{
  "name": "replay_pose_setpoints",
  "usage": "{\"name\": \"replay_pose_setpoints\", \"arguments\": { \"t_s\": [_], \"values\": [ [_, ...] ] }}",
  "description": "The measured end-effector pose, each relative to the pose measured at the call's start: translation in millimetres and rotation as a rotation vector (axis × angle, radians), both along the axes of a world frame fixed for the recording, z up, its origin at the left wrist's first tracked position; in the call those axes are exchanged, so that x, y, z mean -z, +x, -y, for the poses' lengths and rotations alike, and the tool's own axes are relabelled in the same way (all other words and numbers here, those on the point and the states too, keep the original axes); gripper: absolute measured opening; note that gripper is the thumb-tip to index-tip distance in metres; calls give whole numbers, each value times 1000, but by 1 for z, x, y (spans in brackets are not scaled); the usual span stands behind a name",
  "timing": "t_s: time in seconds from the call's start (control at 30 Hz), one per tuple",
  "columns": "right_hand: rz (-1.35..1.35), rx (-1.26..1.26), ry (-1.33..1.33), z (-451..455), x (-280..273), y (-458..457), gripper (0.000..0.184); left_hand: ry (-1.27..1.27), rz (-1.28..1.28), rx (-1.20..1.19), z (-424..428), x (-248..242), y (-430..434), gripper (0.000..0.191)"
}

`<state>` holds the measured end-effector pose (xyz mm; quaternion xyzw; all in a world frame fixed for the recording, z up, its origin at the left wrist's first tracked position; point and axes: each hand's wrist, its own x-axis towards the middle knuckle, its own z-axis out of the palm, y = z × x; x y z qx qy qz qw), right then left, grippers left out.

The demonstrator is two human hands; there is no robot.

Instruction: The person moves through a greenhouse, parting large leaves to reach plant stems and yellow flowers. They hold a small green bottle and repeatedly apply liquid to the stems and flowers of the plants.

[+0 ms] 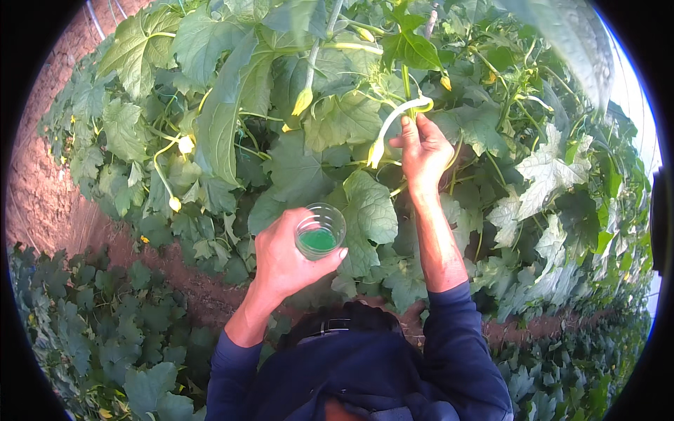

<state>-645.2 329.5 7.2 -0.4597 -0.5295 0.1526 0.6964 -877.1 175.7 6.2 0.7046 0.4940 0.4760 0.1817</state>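
Observation:
My left hand (281,250) is wrapped around a clear cup (342,223) with green liquid (318,240) in its bottom. Farther up and to the right, my right hand (427,155) pinches an upright green vine stem (406,81) between thumb and fingers. Right above those fingertips a slender young gourd (392,118), pale in the sunlight, bends over and hangs down to the left. A withered yellow blossom (375,153) tips its lower end. Whether the fingers also touch the gourd is hard to tell.
Another young gourd (313,66) hangs at upper centre, and a thin curved one (162,176) at left. Broad leaves (371,208) crowd around both hands. A blurred leaf (571,47) is close at upper right. Bare soil (42,194) runs along the left; low plants (105,326) grow behind.

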Motion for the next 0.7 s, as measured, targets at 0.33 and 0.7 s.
{"name": "replay_pose_setpoints", "arguments": {
  "t_s": [0.33,0.7],
  "values": [
    [510,314,332,11,-23,16,29,-84,3,-43,-33,-23,45,54],
    [839,268,485,17,-49,48,40,98,-101,-76,-77,-75,74,54]
  ]
}}
